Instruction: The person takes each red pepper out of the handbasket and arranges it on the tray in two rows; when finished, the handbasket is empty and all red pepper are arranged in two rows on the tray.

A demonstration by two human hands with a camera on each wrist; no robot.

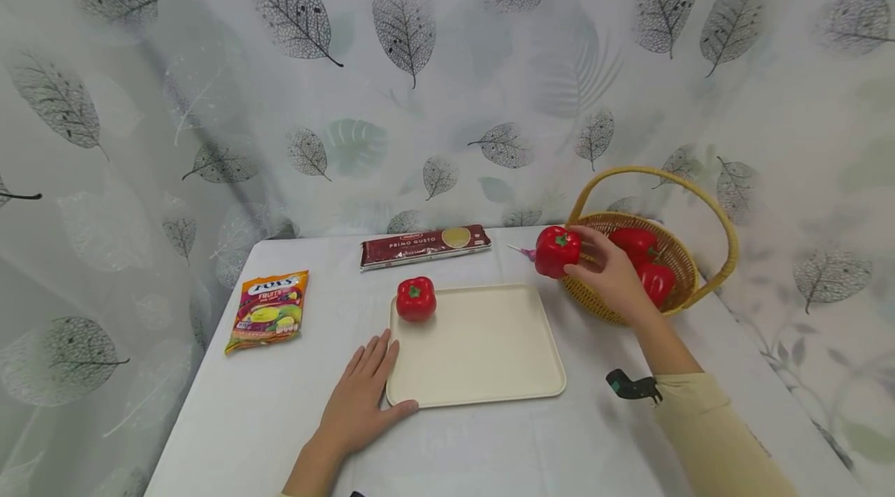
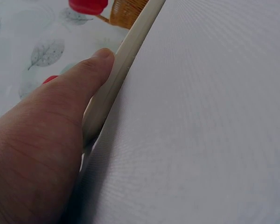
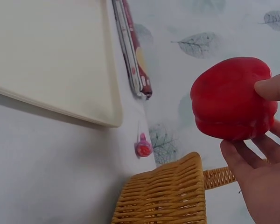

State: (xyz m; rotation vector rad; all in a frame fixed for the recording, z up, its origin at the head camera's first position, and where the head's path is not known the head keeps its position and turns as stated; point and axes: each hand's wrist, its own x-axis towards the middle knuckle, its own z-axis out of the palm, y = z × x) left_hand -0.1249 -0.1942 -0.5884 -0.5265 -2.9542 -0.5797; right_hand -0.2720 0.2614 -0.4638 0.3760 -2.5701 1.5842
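In the head view my right hand (image 1: 607, 268) grips a red bell pepper (image 1: 557, 251) in the air at the left side of the wicker basket (image 1: 688, 303). The right wrist view shows thumb and fingers around that same pepper (image 3: 231, 99). My left hand (image 1: 363, 396) lies with straight fingers at the left edge of the cream tray (image 1: 482, 349), its thumb touching the near corner. Another red bell pepper (image 1: 416, 299) sits in the tray's far left corner. Inside the basket are red peppers (image 1: 656, 283), partly hidden by my right hand and forearm.
A dark red Primo Gusto packet (image 1: 426, 246) lies behind the tray. An orange Fox's candy bag (image 1: 269, 312) is on the left of the white table (image 1: 489, 450). Near the basket lies a small pink item (image 3: 143, 147). The basket's handle (image 1: 727, 241) arches high.
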